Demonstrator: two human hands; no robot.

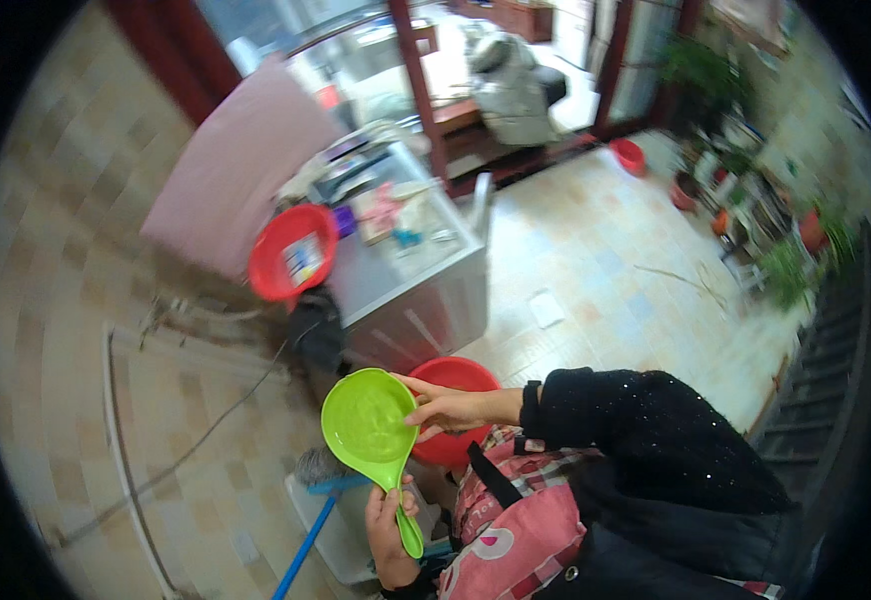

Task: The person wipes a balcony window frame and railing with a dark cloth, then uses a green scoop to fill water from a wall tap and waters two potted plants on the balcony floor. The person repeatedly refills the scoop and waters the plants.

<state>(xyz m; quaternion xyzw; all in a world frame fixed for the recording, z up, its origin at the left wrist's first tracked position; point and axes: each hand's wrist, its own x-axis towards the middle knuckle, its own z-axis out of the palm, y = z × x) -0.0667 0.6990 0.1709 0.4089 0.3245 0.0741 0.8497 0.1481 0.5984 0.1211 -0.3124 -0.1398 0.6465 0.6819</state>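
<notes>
A lime-green plastic water scoop (pixel 364 412) is held up in front of me, its round bowl facing upward and its handle pointing down. My left hand (pixel 388 530) has its fingers wrapped round the handle just below the bowl. At the bowl's right edge, my right hand (pixel 441 408) grips the rim, the thumb on the inner side and other fingers partly hidden behind. Below and behind my right hand stands a red basin (pixel 466 374); my hand and wrist cover part of it, and its contents are hard to make out.
A grey-white appliance (pixel 406 290) with cluttered top stands ahead, a red basin (pixel 268 262) at its left corner. Lower left are a pale tub (pixel 341 540), a mop head (pixel 321 466) and a blue pole (pixel 306 550). Potted plants (pixel 786 270) line the right side.
</notes>
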